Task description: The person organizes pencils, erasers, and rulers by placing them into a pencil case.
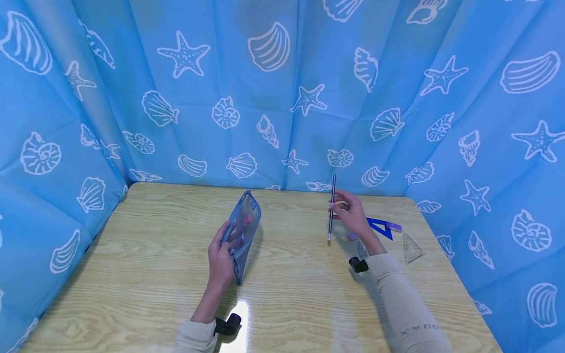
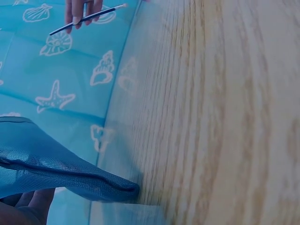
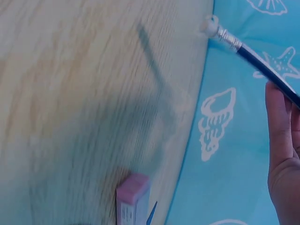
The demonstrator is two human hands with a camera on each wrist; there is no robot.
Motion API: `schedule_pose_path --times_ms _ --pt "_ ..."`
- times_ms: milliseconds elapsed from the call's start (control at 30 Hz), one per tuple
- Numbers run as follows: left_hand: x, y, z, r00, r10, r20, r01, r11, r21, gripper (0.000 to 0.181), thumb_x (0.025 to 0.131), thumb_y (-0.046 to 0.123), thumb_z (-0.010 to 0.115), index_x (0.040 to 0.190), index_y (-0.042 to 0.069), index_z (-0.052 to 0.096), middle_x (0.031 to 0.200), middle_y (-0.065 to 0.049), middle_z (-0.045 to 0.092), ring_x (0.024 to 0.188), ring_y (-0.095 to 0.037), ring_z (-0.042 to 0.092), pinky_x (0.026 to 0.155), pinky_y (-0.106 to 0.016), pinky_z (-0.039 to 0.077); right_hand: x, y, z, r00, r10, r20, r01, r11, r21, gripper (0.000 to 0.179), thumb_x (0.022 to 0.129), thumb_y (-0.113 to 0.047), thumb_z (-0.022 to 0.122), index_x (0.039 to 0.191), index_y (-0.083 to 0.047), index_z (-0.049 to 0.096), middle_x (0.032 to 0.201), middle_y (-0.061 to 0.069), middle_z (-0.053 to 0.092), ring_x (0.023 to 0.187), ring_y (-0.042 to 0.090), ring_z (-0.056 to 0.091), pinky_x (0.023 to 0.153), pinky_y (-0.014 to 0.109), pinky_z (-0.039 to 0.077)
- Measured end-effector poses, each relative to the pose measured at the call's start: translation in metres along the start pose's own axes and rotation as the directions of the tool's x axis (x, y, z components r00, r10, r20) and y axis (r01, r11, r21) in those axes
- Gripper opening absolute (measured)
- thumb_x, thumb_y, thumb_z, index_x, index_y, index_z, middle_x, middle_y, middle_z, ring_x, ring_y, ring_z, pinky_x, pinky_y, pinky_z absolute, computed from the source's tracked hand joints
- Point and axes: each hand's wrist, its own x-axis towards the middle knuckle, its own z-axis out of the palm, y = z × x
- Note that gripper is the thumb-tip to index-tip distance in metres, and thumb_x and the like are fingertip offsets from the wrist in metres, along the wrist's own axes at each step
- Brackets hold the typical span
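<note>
My left hand [image 1: 220, 257] grips a blue mesh pencil case [image 1: 247, 245] by its left side, tilted up over the table. A small pink item [image 1: 248, 220] shows inside the case. In the left wrist view the mesh and a dark seam of the case [image 2: 61, 171] cover part of the hand. Over on the right, my right hand [image 1: 350, 215] pinches a dark striped pencil [image 1: 330, 226] near its middle, above the tabletop. The right wrist view shows the pencil's metal band and white eraser end [image 3: 211, 26] pointing away from the fingers [image 3: 280, 126].
Beside the right forearm lie a blue set square [image 1: 388, 234], a purple block [image 1: 394, 227] on it and a clear set square [image 1: 412, 251]. A pink-ended eraser [image 3: 133, 197] and a clear round piece [image 1: 362, 249] lie beneath that arm. Blue shell-print curtains [image 1: 265, 88] surround the wooden table [image 1: 291, 299].
</note>
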Motion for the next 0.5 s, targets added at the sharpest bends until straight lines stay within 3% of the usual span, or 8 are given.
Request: schedule_pose_path --times_ms 133,300,500 --pt "0.000 0.001 0.001 1.000 0.005 0.003 -0.005 1.000 -0.002 0.059 0.095 -0.007 0.025 0.153 -0.006 0.037 0.149 -0.027 0.050 0.131 -0.046 0.055 0.107 -0.056 0.046 -0.004 -0.002 0.009 1.000 0.012 0.009 -0.012 0.999 0.031 0.044 0.101 -0.003 0.058 0.143 0.006 0.046 0.120 0.031 0.054 0.090 0.014 0.070 0.077 0.034 0.063" --pt "0.000 0.000 0.001 1.000 0.007 0.008 -0.007 1.000 -0.007 0.059 0.095 -0.007 0.026 0.153 -0.006 0.037 0.149 -0.027 0.050 0.130 -0.046 0.056 0.107 -0.055 0.047 -0.008 -0.003 0.021 1.000 0.015 0.018 -0.016 0.998 0.057 0.043 0.101 -0.004 0.058 0.142 0.005 0.046 0.116 0.026 0.055 0.092 0.018 0.071 0.075 0.034 0.063" --pt "-0.001 0.000 0.001 1.000 0.008 0.013 -0.008 1.000 0.003 0.060 0.095 -0.007 0.026 0.153 -0.005 0.037 0.150 -0.025 0.050 0.131 -0.045 0.055 0.107 -0.054 0.047 -0.009 -0.005 0.036 0.999 -0.003 0.042 -0.002 0.992 0.125 0.039 0.100 0.003 0.055 0.138 0.006 0.046 0.118 0.036 0.052 0.091 0.026 0.070 0.072 0.035 0.063"
